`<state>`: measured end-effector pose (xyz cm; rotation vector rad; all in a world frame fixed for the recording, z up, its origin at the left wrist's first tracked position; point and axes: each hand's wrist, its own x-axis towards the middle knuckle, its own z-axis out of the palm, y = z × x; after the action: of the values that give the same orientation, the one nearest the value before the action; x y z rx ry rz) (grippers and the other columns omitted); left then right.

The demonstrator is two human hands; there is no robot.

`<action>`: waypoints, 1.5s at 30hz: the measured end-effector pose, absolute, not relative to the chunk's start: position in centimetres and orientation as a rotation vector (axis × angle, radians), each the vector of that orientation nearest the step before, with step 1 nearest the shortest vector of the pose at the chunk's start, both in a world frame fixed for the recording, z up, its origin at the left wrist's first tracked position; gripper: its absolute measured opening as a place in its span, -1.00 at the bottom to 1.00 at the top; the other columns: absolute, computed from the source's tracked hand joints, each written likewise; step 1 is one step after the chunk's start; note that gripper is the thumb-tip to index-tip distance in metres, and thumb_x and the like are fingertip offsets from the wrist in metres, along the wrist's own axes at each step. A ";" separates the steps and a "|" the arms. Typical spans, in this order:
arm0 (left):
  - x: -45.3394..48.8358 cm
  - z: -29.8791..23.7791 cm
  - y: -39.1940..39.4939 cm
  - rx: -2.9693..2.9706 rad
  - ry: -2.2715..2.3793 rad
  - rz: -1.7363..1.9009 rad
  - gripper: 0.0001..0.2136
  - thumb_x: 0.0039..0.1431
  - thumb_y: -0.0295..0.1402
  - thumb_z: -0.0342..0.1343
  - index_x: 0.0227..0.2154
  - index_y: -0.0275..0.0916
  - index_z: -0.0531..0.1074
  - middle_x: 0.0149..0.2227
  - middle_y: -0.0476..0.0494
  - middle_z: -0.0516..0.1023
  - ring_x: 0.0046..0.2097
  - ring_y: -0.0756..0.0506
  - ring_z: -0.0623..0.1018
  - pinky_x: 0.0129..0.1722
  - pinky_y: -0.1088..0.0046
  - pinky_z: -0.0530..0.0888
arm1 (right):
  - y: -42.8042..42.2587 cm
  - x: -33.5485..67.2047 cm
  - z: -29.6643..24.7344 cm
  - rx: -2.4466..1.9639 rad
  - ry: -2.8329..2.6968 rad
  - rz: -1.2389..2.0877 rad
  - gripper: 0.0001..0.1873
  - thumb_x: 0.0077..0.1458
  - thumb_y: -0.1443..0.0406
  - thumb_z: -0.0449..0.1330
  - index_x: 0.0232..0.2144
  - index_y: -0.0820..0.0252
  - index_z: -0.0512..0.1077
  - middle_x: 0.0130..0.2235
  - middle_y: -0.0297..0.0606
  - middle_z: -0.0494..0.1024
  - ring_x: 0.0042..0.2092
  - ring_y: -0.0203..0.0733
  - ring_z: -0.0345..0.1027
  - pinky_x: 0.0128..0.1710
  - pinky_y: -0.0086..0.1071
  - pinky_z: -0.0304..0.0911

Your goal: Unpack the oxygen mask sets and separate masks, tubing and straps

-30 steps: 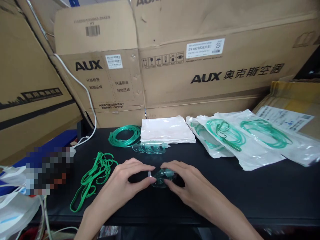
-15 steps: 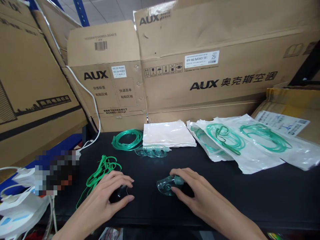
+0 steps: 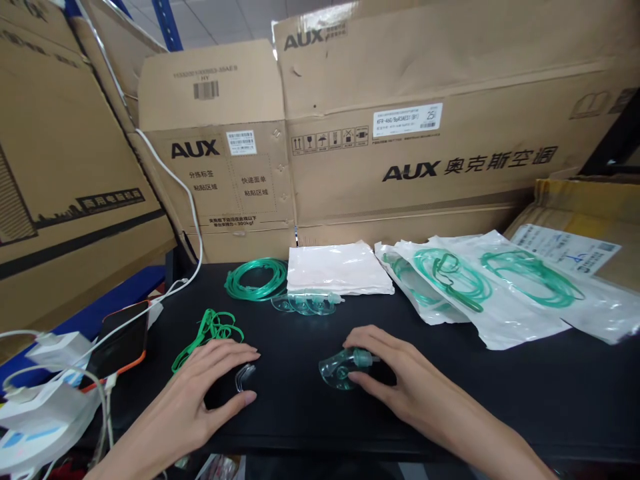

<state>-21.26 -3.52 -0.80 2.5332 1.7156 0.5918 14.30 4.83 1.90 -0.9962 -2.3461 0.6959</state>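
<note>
My right hand [image 3: 385,373] rests on the black table, its fingers curled round a clear green oxygen mask [image 3: 340,368]. My left hand [image 3: 213,383] lies on the table to the left, thumb and fingers closed on a small clear curved plastic piece [image 3: 243,378]. A bundle of green elastic straps [image 3: 207,331] lies just beyond the left hand. Several more clear masks [image 3: 304,303] are stacked further back, next to a coil of green tubing [image 3: 256,279].
A stack of empty plastic bags [image 3: 339,268] lies behind the masks. Sealed bags with green tubing [image 3: 480,283] spread to the right. Large cardboard boxes [image 3: 400,133] wall in the back. A phone [image 3: 120,339], white chargers and cables lie at the left edge.
My hands have parted: the left one drew away to the left with the small clear piece, while the right one kept the mask. The camera tilted up slightly.
</note>
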 end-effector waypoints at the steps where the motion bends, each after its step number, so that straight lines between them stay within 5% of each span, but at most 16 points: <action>1: -20.7 -0.5 -3.3 2.519 1.727 0.617 -0.60 0.35 -0.11 0.19 0.20 0.09 0.33 0.20 -0.01 0.49 0.24 -0.20 0.41 0.26 0.11 0.39 | 5.5 14.5 2.4 -0.973 -2.324 0.668 -0.75 0.31 0.22 0.22 0.03 -0.07 0.42 0.10 -0.33 0.50 0.12 -0.14 0.41 0.15 -0.27 0.28; 8: -14.0 4.1 2.3 2.545 1.651 0.877 -0.75 0.46 -0.19 0.05 0.12 -0.02 0.41 0.12 -0.05 0.53 0.18 -0.18 0.45 0.23 0.13 0.38 | 11.7 14.1 5.5 -1.066 -2.211 0.448 -0.76 0.22 0.23 0.25 -0.05 0.07 0.47 -0.02 -0.23 0.62 0.00 -0.03 0.52 0.05 -0.15 0.35; 14: -11.9 4.3 8.8 2.580 1.561 0.806 -0.69 0.43 -0.28 0.11 0.18 -0.10 0.38 0.13 -0.09 0.53 0.19 -0.19 0.46 0.20 0.19 0.41 | 13.7 13.0 4.1 -1.119 -2.222 0.440 -0.72 0.25 0.23 0.22 0.01 0.09 0.48 -0.05 -0.17 0.65 -0.08 0.00 0.56 -0.05 -0.14 0.40; 24: -12.5 2.7 9.8 2.562 1.523 0.811 -0.68 0.45 -0.27 0.08 0.21 -0.10 0.36 0.14 -0.09 0.53 0.17 -0.17 0.45 0.20 0.22 0.37 | 14.2 13.0 1.1 -0.988 -2.284 0.466 -0.58 0.32 0.21 0.23 0.19 0.07 0.46 0.18 -0.18 0.57 0.26 0.04 0.36 0.25 -0.08 0.24; 38: -12.7 1.7 10.3 2.686 1.435 0.875 -0.71 0.50 -0.25 -0.03 0.16 -0.05 0.46 0.10 -0.12 0.52 0.10 -0.19 0.46 0.15 0.16 0.43 | 13.0 11.9 1.6 -0.907 -2.226 0.280 -0.57 0.28 0.34 0.22 0.19 0.14 0.49 0.13 -0.08 0.59 0.18 0.01 0.44 0.22 -0.11 0.33; 45: -12.3 1.6 10.0 2.668 1.429 1.054 -0.73 0.49 -0.30 0.00 0.16 -0.07 0.44 0.09 -0.12 0.52 0.09 -0.18 0.50 0.15 0.16 0.44 | 11.4 16.8 5.6 -1.058 -1.801 0.208 -0.68 0.34 0.16 0.13 -0.05 0.12 0.61 0.04 -0.14 0.66 0.09 0.03 0.53 0.17 -0.08 0.38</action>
<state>-12.33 9.96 1.65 2.6683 1.4287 1.0544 16.82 11.44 5.61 -1.0583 -1.8012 0.2077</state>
